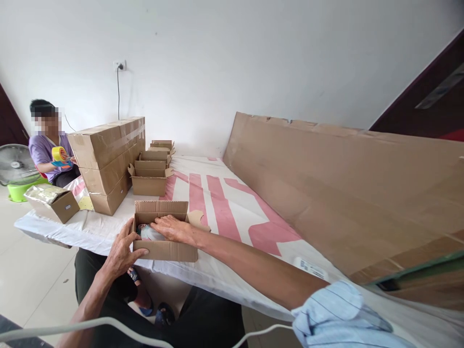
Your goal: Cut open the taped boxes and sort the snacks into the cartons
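An open cardboard box [165, 251] stands near the front edge of the covered table, its back flap raised and its right flap sticking outward. My left hand [121, 253] grips its left front corner, the thumb lying along the front wall and the fingers at the left side. Inside the box, a greyish-white, plastic-looking item [150, 233] shows in part; its kind is unclear. My right hand [172, 228] reaches in from the right with its fingers stretched out flat over that item, and the box's right half is hidden behind my hand and forearm.
Several open boxes [148, 186] line up behind. Taped boxes [105, 183] are stacked at left, beside a separate box [54, 203]. A co-worker [49, 150] sits beyond with a yellow tape roll [59, 154]. A large cardboard panel [326, 193] leans along the right.
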`<state>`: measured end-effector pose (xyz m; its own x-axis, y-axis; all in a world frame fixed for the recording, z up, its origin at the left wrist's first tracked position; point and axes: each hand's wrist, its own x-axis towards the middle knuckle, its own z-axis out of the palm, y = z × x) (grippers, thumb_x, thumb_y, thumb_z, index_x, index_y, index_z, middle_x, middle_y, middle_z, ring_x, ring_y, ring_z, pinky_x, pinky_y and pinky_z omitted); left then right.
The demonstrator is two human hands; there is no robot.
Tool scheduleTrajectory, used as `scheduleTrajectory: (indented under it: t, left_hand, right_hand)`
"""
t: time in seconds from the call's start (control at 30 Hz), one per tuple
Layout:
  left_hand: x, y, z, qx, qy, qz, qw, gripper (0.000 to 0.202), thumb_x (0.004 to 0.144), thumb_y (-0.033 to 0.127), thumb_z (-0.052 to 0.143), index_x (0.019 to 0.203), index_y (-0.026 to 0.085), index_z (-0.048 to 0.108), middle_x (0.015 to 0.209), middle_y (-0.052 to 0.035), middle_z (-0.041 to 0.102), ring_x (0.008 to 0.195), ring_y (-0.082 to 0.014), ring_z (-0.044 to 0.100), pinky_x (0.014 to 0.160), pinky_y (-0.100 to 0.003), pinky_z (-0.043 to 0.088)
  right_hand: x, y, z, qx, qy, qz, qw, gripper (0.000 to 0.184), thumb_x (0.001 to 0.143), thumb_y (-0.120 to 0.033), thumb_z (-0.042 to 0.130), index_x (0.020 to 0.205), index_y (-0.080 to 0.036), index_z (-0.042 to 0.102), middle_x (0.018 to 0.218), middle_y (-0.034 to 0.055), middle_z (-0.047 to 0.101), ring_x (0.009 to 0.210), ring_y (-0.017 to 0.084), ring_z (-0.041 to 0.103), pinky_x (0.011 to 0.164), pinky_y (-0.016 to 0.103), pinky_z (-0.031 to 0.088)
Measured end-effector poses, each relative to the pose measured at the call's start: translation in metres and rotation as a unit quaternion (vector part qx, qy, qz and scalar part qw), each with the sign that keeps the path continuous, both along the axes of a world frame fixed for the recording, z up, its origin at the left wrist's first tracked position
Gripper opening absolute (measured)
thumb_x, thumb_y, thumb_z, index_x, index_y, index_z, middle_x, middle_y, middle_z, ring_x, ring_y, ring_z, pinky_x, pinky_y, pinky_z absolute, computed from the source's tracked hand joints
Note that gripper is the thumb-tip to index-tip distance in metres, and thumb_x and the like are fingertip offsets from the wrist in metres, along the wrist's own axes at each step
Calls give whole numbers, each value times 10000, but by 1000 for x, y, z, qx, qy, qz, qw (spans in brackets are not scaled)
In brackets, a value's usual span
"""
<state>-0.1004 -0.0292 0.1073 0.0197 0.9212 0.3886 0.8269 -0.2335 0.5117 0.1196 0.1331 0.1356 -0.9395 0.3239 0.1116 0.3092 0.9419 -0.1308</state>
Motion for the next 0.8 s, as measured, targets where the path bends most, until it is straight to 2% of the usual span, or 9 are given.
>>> scheduleTrajectory:
  t: [0.17, 0.33, 0.43, 0.53, 0.7, 0.8]
  left_hand:
    - [0, 1, 0, 7, 5, 5, 1000, 242, 911, 418, 814, 1061, 230, 782, 1763, -171, 387, 1575, -418, 467, 1219, -584, 490]
    - [3, 1, 5, -3, 4, 6, 1000, 229, 889, 373, 831, 1055, 226, 773, 1759, -184, 394, 1576, -426, 468, 1215, -592, 492]
    - [5, 2, 7, 7, -4, 5, 1000, 214, 876, 367, 839, 1015, 230, 752, 1754, -166, 409, 1578, -418, 467, 1210, -588, 499]
    - [5, 4, 8, 14, -18, 4, 1000, 201, 862, 356, 846, 956, 224, 728, 1752, -165, 407, 1559, -417, 491, 1199, -586, 509]
    - [4, 10, 16, 14, -22, 1, 1000, 207, 828, 348, 870, 892, 222, 719, 1729, -164, 442, 1525, -429, 527, 1191, -589, 516]
    - [3, 13, 25, 6, -23, -9, 1000, 229, 813, 375, 882, 869, 231, 713, 1695, -146, 498, 1517, -420, 532, 1187, -576, 515]
  right_hand:
    - [11, -1, 3, -33, 4, -1, 999, 496, 918, -159, 712, 1396, -285, 666, 1393, 102, 705, 1280, 280, 663, 1114, 452, 523]
    - [15, 2, 6, -80, -10, -22, 997, 540, 931, -249, 758, 1459, -275, 646, 1466, 134, 667, 1361, 296, 635, 1154, 470, 504]
    - [17, 5, 14, -96, -2, -39, 995, 631, 896, -284, 804, 1501, -286, 623, 1520, 136, 631, 1422, 314, 595, 1174, 476, 483]
    - [22, 7, 30, -103, 17, -39, 994, 674, 871, -273, 794, 1518, -303, 607, 1484, 103, 644, 1397, 302, 603, 1164, 442, 486]
    - [27, 6, 66, -106, 70, -58, 990, 703, 798, -190, 766, 1489, -212, 634, 1395, 113, 665, 1270, 284, 647, 1093, 379, 522]
    - [30, 6, 85, -143, 109, -66, 981, 705, 793, -218, 763, 1488, -203, 643, 1362, 109, 681, 1190, 274, 671, 1029, 374, 549]
